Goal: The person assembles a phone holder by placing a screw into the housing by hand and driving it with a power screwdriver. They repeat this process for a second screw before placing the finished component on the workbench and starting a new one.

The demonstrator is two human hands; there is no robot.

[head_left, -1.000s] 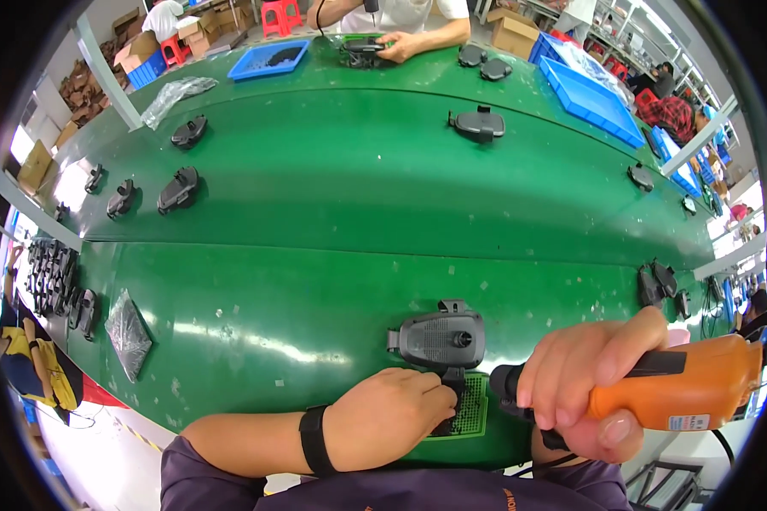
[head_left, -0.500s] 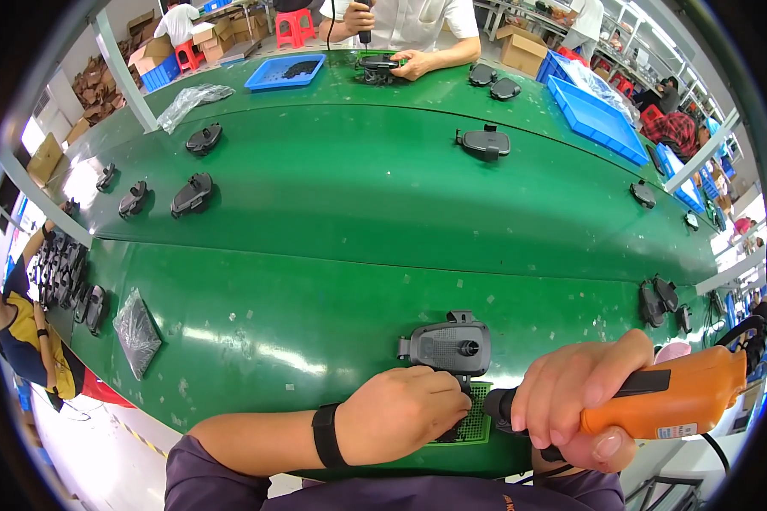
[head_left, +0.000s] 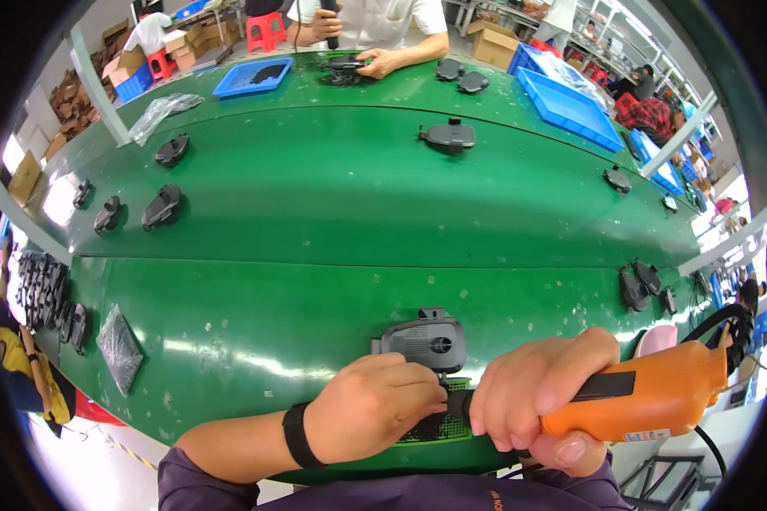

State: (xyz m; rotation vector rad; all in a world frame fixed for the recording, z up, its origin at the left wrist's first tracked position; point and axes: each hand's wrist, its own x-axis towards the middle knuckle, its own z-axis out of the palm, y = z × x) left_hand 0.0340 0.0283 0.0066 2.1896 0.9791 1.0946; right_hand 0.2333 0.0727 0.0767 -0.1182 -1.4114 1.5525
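Note:
My right hand (head_left: 547,393) is wrapped round an orange electric screwdriver (head_left: 648,396), lying nearly level with its black nose toward the left. That nose reaches the fingertips of my left hand (head_left: 375,400), which are pinched together above a small green grid tray (head_left: 456,426). Whatever sits between my left fingers is mostly hidden; only something dark shows there. Just beyond both hands lies a black phone holder (head_left: 418,342), with a round post on its back and small arms at its edge. The screwdriver's tip is out of sight.
More black phone holders lie about the green table (head_left: 273,294), including several stacked at left (head_left: 43,285) and a group at right (head_left: 635,289). A clear plastic bag (head_left: 121,349) lies at left. Across the table a person (head_left: 366,34) works beside a blue tray (head_left: 253,77).
The screwdriver's nose has come left, closing the gap to my left fingertips. My left hand stays pinched at the tray. The whole view has shifted slightly.

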